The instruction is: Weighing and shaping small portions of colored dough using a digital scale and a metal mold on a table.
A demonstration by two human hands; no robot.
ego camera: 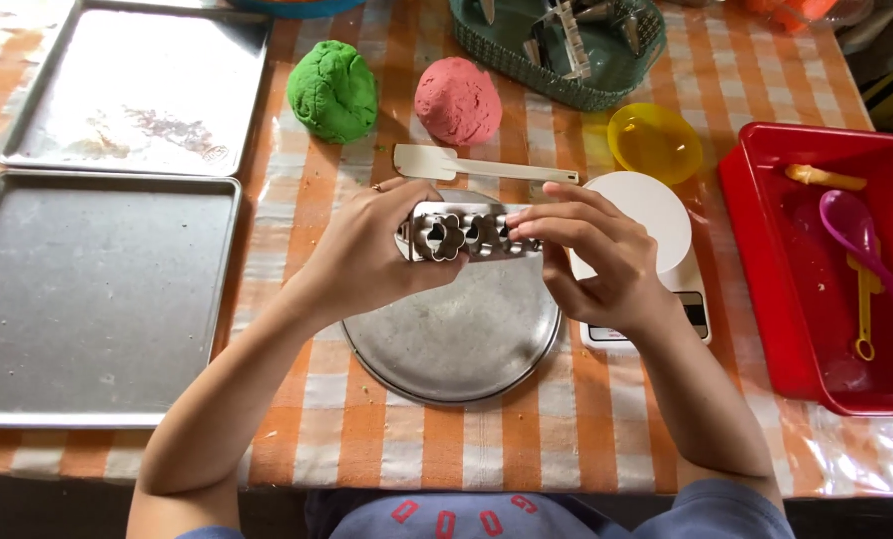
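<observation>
Both hands, left hand (366,250) and right hand (596,255), are closed round the ends of a metal cookie-cutter set (463,232), holding it up over the round metal plate (461,339) on the checkered table (526,429), dough balls behind.

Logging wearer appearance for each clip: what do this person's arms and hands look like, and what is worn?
Both forearms are bare, with no sleeves reaching them. The left hand wears a small ring on one finger. The right hand shows no ring, watch or glove. A blue-grey garment with red markings shows at the bottom edge.
</observation>
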